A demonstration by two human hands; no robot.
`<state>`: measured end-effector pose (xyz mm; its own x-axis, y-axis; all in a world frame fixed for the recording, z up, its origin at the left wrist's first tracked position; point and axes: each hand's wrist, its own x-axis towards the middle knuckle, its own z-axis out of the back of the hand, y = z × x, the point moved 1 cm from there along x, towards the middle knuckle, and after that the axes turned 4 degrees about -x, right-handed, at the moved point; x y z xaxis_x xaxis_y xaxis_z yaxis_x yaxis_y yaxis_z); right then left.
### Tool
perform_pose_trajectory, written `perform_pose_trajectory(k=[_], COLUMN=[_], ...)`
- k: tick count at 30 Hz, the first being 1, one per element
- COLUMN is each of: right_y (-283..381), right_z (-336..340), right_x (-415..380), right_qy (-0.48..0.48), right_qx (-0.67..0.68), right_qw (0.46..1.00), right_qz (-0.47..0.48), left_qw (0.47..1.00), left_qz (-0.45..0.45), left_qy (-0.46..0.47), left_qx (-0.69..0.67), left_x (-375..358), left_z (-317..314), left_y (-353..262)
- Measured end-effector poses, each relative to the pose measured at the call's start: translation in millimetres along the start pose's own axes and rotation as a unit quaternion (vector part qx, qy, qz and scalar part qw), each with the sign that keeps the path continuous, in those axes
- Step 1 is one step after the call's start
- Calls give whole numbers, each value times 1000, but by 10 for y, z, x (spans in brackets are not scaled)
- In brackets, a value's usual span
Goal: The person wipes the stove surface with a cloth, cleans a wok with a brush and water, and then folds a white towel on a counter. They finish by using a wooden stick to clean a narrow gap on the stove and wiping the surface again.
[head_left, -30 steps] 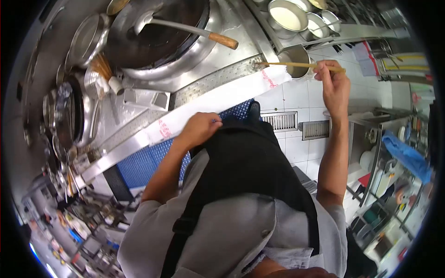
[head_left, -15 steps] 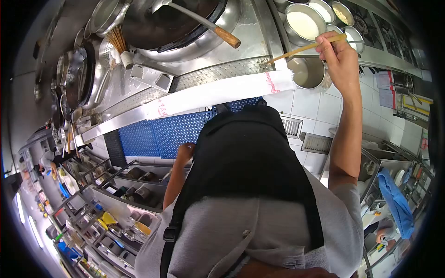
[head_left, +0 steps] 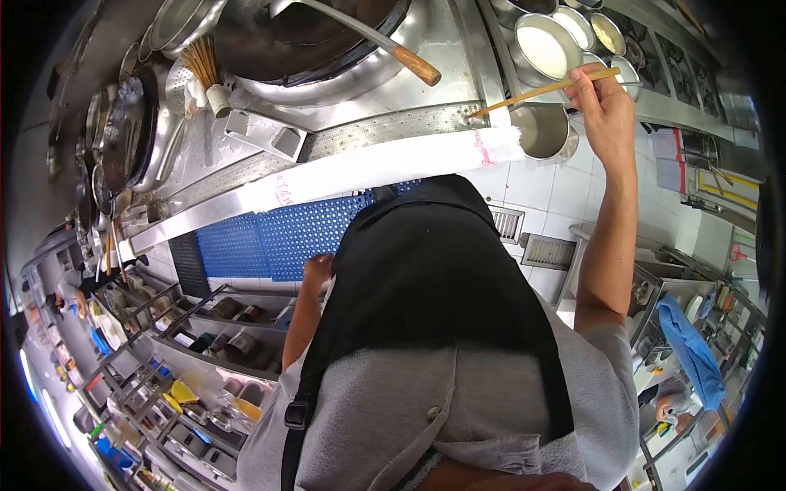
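Note:
My right hand [head_left: 606, 110] is raised at the upper right, its fingers pinching a long wooden chopstick [head_left: 536, 92] near the thick end. The chopstick slants down to the left, its tip at small dark bits on the perforated metal strip [head_left: 385, 123] along the stove front. Close beyond the hand is a metal pot of white liquid [head_left: 544, 51]; below the chopstick is a larger metal pot [head_left: 544, 131]. My left hand [head_left: 318, 268] hangs low beside my black apron [head_left: 426, 278], fingers curled in, with nothing visible in them.
A rolled white towel [head_left: 385, 168] lies along the stove's front edge. A ladle [head_left: 368, 34] with a wooden handle rests across a big wok [head_left: 270, 41]. A bamboo brush [head_left: 205, 74] and a metal holder [head_left: 266, 135] sit left of it. Shelves [head_left: 205, 344] stand behind me.
The whole view has shifted slightly. My right hand still grips the chopstick, whose tip stays at the perforated strip. My left hand remains low at my side.

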<state>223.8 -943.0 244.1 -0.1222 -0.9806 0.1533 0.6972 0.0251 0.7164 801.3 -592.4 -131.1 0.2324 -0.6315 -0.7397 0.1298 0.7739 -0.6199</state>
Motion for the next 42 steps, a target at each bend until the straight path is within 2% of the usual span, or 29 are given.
perform_pose_trajectory(k=[1,4,7,11,13,15,18,20,21,23,26,30,32,33,35,42], right_y=[3,39,40,173,233,246,228,124,76,35,95,145,100,82,79,-48], right_z=[-9,-15,-15,-53,-142,-155,-109,-85,-82,-82,-65,-45,-57,-58,-60,-84], right_x=[7,20,33,-1,6,22,19,18,15,-11,-59,-130,-126,-123,-128,-161], right_qy=[-3,-7,-8,3,-2,-8,-5,-14,-18,-17,-13,-11,-12,-13,-11,4], right_qx=[-2,-3,-2,-8,-18,-37,-30,-11,0,2,-14,-18,-5,2,9,29], right_qw=[1000,1000,1000,1000,1000,999,1000,1000,1000,1000,1000,1000,1000,1000,1000,1000], right_qz=[-7,-16,-24,2,19,26,6,-12,-21,2,14,10,6,4,3,5], left_qw=[999,999,999,1000,1000,999,996,999,999,995,988,966,976,988,994,991], left_qz=[9,7,16,12,-8,-14,-65,-52,-41,-13,-35,-156,-134,-73,-14,-54], left_qy=[-4,4,-23,-13,11,29,39,18,10,1,13,64,57,44,28,36], left_qx=[-33,48,-21,-9,-11,-38,49,4,4,100,152,194,163,129,103,115], left_x=[115,127,287,270,193,372,288,285,274,251,207,489,567,432,359,378], left_z=[10,2,-2,1,36,100,134,95,79,96,82,143,141,62,3,4], left_y=[-149,-799,-885,-961,-893,-497,-382,-272,-250,-422,-560,-398,-316,-576,-767,-743])
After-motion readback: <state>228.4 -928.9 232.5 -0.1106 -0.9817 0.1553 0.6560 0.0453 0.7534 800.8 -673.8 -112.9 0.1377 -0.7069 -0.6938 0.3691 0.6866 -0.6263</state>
